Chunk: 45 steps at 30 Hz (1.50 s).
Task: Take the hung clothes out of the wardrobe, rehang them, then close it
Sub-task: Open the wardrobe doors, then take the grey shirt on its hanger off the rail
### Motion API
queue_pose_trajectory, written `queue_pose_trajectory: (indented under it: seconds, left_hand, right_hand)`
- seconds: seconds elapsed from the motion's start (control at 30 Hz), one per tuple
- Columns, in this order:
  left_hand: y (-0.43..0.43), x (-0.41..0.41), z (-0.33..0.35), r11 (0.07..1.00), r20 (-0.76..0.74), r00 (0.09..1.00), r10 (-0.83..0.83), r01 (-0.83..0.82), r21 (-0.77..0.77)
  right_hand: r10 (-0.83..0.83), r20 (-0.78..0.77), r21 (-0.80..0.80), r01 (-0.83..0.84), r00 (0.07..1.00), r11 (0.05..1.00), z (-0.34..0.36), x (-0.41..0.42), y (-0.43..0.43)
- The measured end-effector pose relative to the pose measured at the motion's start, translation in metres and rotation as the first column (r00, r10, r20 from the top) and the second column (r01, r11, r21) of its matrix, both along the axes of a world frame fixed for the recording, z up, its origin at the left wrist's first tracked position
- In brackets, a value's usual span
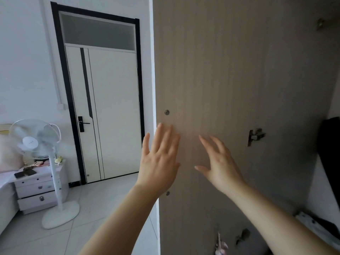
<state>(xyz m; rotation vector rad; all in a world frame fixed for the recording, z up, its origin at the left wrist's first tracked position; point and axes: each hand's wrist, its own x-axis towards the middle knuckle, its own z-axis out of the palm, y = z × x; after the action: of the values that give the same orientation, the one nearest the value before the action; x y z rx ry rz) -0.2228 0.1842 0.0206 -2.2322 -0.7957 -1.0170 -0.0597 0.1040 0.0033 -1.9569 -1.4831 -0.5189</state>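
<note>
- The wardrobe door [230,70] stands swung open and fills the right half of the view. Its brown wood-grain inner face is turned to the person.
- The left hand [159,159] is spread flat with straight fingers and grasps nothing. It lies at the door's free edge, partly over the panel and partly past it.
- The right hand [220,166] is also released, with its fingers straight and fanned. It is raised near the middle of the panel, and whether it touches the wood cannot be told.
- A dark garment [330,148] shows at the far right edge, inside the wardrobe, beyond the hinged side of the door.
- A metal hinge [255,137] sits on the panel to the right of the right hand, and an upper hinge [321,24] shows near the top corner.
- Two small screw heads mark the free edge, one [166,112] above the left hand and one [167,193] below its wrist.
- The open panel blocks most of the wardrobe's interior from view.
- To the left, well apart from the wardrobe, a white room door [110,107] in a black frame is closed.
- A white standing fan [35,140] stands on the pale tiled floor [92,208], just in front of a bedside cabinet [36,188].
- A dark phone [24,173] lies on the cabinet top.
</note>
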Motion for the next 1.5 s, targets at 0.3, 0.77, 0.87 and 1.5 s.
queue_pose_trajectory:
  seconds: [0.3,0.77,0.87,1.5]
  left_hand:
    - [-0.049,0.049,-0.019,0.978,-0.006,0.984,-0.179,0.178,-0.108]
    - [-0.096,0.234,-0.018,0.768,0.049,0.786,-0.616,0.613,-0.184]
    - [-0.102,0.277,-0.014,0.673,0.084,0.697,-0.712,0.712,-0.203]
    - [-0.155,0.46,0.05,0.353,0.449,0.459,-0.767,0.885,-0.302]
  right_hand:
    - [-0.109,0.003,-0.032,0.109,0.994,0.994,-0.008,0.033,-0.069]
    - [-0.542,0.067,-0.027,0.544,0.838,0.838,0.018,0.148,-0.176]
    - [-0.64,0.087,0.004,0.642,0.764,0.767,0.031,0.169,-0.192]
    - [-0.581,0.811,0.067,0.975,0.07,0.211,0.219,0.317,-0.207]
